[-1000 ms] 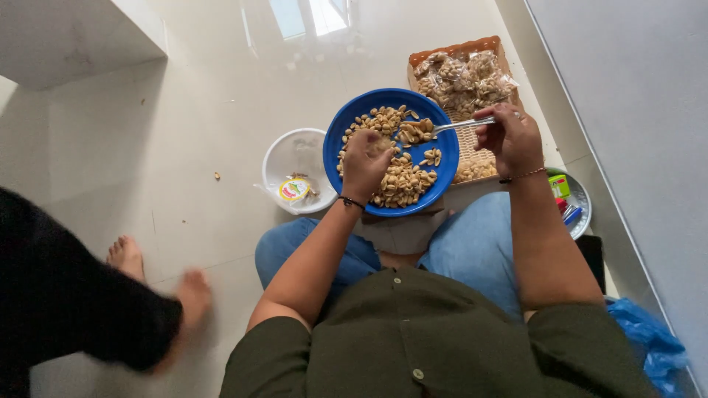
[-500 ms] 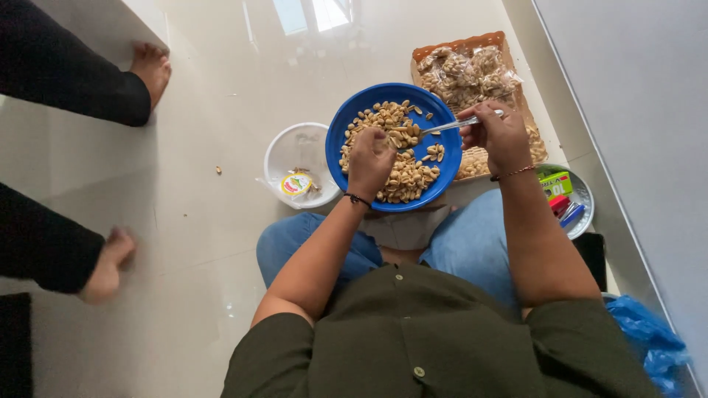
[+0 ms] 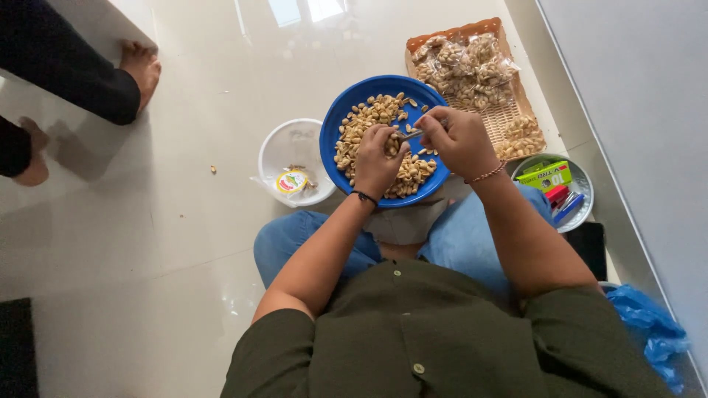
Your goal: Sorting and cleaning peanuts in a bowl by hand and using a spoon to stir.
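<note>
A blue bowl [image 3: 341,118] full of peanuts [image 3: 363,121] rests on my lap as I sit on the floor. My left hand [image 3: 377,158] is over the nuts, fingers curled around something small that I cannot make out. My right hand [image 3: 459,138] holds a metal spoon [image 3: 408,135] whose tip meets my left fingers above the bowl. A thin bracelet circles my right wrist, a dark band my left.
A white plastic tub [image 3: 286,144] with a small lid inside sits left of the bowl. A woven tray [image 3: 509,110] of bagged nuts lies at the far right. A metal dish [image 3: 579,180] holds small boxes. Another person's bare feet [image 3: 140,70] stand at the far left. A blue bag [image 3: 649,324] lies at right.
My right hand with the spoon moved left to meet my left hand over the bowl. The other person's feet shifted toward the upper left.
</note>
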